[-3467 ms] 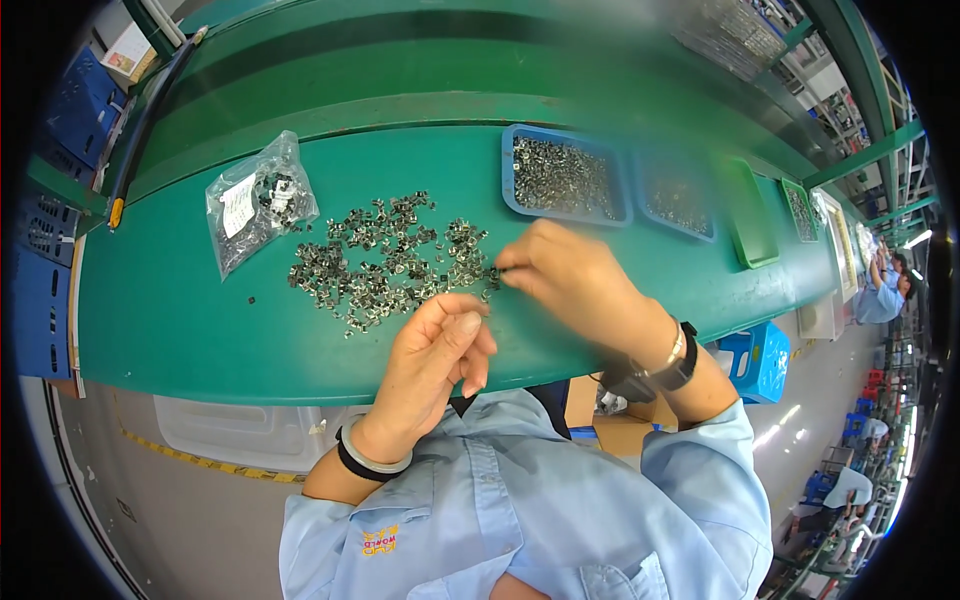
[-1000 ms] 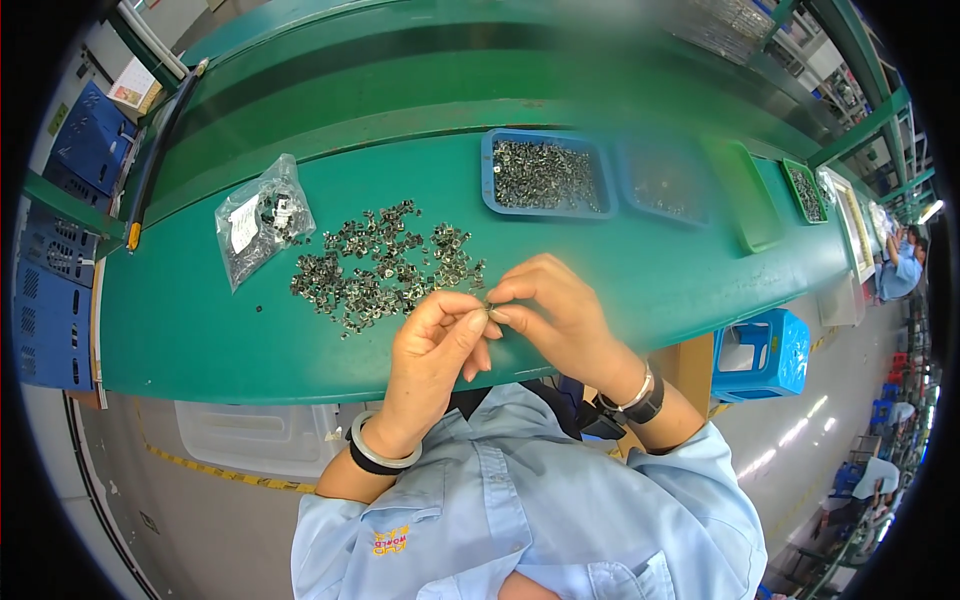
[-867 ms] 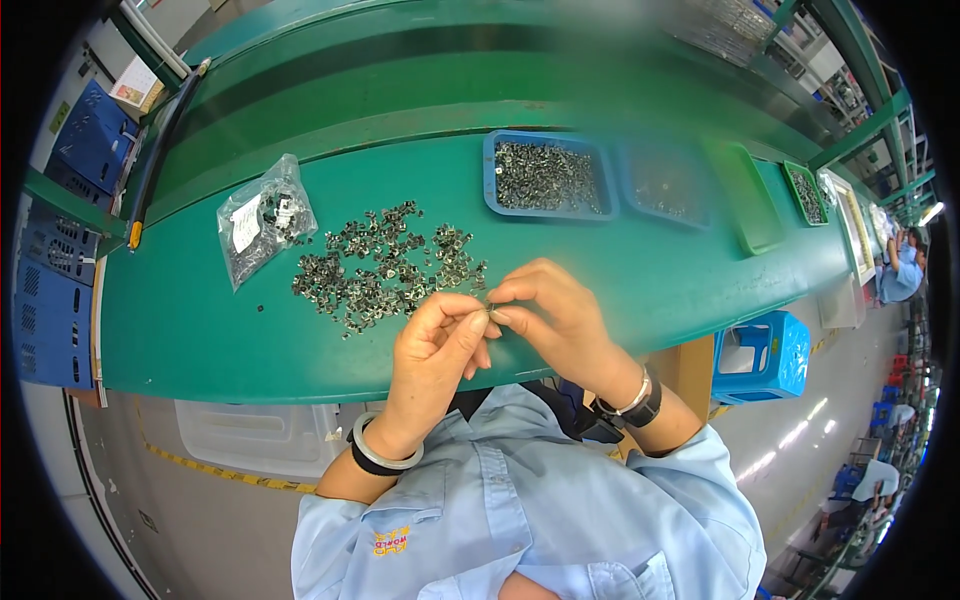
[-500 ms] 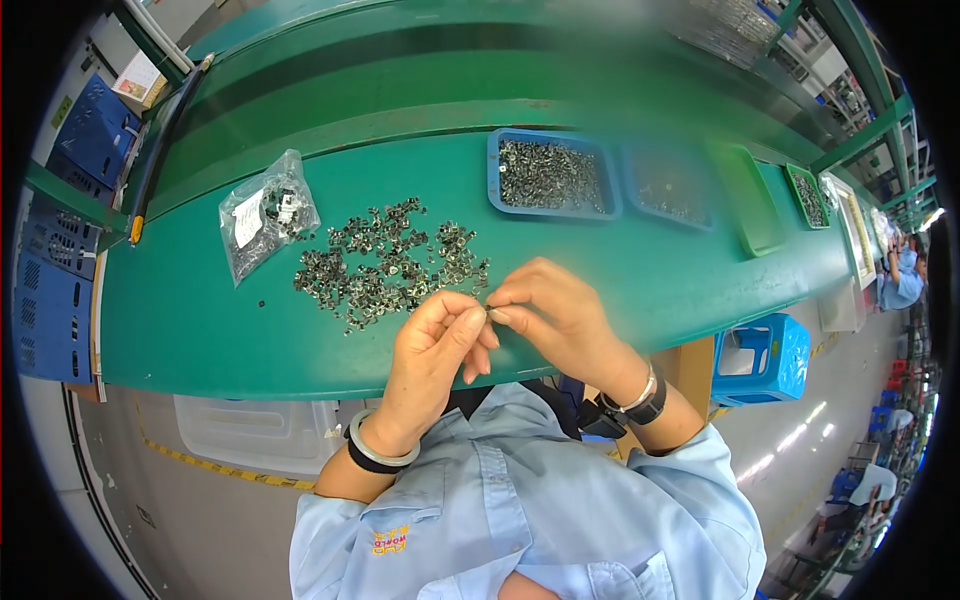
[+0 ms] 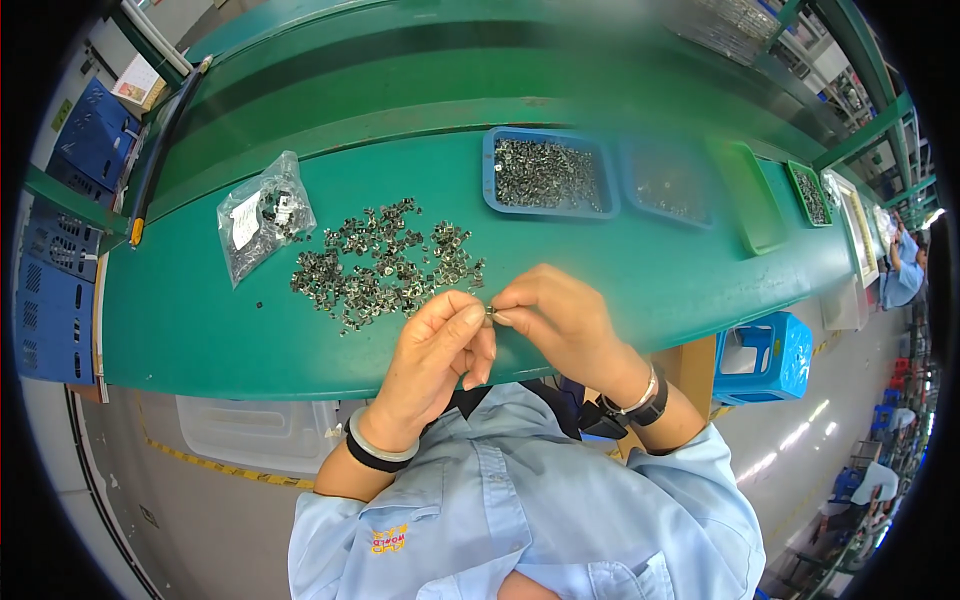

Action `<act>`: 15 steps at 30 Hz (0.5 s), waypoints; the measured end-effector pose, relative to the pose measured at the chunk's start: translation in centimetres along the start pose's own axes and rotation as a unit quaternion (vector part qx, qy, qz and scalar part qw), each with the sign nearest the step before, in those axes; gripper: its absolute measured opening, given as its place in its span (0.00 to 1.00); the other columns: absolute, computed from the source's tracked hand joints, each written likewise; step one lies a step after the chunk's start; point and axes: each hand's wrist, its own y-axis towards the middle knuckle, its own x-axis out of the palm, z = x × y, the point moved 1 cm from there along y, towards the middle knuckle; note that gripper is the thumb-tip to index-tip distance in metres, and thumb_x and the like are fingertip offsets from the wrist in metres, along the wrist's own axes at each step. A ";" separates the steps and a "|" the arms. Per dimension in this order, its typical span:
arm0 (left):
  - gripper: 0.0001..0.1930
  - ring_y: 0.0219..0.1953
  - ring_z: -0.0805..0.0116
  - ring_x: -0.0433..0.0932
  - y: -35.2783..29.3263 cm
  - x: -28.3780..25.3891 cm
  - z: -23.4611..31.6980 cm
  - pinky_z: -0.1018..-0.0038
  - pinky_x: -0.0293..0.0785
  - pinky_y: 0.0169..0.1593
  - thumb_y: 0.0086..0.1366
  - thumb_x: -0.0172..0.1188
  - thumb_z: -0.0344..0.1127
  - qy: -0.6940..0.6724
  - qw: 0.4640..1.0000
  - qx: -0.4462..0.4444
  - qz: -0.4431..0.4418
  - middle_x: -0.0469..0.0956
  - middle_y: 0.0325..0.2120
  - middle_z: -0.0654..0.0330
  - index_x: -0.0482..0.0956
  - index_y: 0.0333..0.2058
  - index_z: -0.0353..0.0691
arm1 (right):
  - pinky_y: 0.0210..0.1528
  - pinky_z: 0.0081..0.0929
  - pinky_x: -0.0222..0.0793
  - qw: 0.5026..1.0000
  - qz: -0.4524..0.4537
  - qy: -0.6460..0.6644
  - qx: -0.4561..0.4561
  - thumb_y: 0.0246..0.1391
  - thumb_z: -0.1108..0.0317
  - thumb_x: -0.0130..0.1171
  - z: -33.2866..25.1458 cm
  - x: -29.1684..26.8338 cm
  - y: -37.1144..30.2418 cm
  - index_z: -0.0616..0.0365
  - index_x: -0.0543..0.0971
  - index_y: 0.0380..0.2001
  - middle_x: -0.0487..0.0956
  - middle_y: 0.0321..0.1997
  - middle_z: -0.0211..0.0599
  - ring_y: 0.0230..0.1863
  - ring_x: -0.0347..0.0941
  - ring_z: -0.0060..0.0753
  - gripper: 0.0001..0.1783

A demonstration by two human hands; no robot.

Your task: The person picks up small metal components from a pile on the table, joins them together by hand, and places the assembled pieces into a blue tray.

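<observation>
Above the near edge of the green table [image 5: 200, 340], my two hands meet fingertip to fingertip. A tiny metal part [image 5: 489, 313] shows between them, mostly hidden by the fingers. My left hand [image 5: 440, 345] pinches at it with thumb and forefinger, the other fingers curled. From the other side my right hand [image 5: 560, 318] pinches the same spot. Just beyond the left hand lies a loose, spread-out pile of small black and silver metal parts [image 5: 375, 265]. One single dark piece [image 5: 259, 305] lies apart to its left.
A clear plastic bag [image 5: 262, 222] with a white label and more parts lies left of the pile. Beyond the hands stands a blue tray [image 5: 490, 185] of small parts, then a blurred second blue tray [image 5: 640, 205], a green tray [image 5: 765, 240] and a small green tray [image 5: 822, 220].
Both hands stay together at nearly the same place. The fingertips have shifted slightly, and a little more of the tiny part shows between them. The pile looks unchanged.
</observation>
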 end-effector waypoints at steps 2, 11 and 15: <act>0.09 0.18 0.77 0.70 0.0 0.1 0.0 0.82 0.62 0.18 0.68 0.48 0.38 -0.019 1.000 -0.004 -0.006 0.74 0.23 0.62 0.69 0.34 0.38 | 0.34 0.28 0.68 0.997 0.015 0.055 0.056 0.44 0.76 0.63 0.2 -0.1 -0.2 0.57 0.77 0.32 0.76 0.32 0.34 0.33 0.73 0.35 0.09; 0.09 0.18 0.78 0.70 0.3 0.6 -0.3 0.83 0.62 0.18 0.68 0.49 0.38 -0.020 1.000 -0.009 -0.010 0.75 0.24 0.61 0.70 0.36 0.37 | 0.32 0.28 0.69 0.999 0.051 0.010 0.002 0.42 0.75 0.65 0.4 0.1 -0.5 0.56 0.77 0.32 0.75 0.33 0.34 0.33 0.73 0.35 0.11; 0.09 0.16 0.75 0.69 0.4 0.5 -0.6 0.81 0.63 0.16 0.68 0.48 0.37 0.021 1.000 0.005 0.020 0.74 0.22 0.58 0.69 0.37 0.37 | 0.32 0.29 0.69 0.995 0.035 -0.078 -0.046 0.41 0.74 0.65 0.3 -0.2 -0.5 0.56 0.76 0.32 0.75 0.32 0.34 0.33 0.73 0.36 0.12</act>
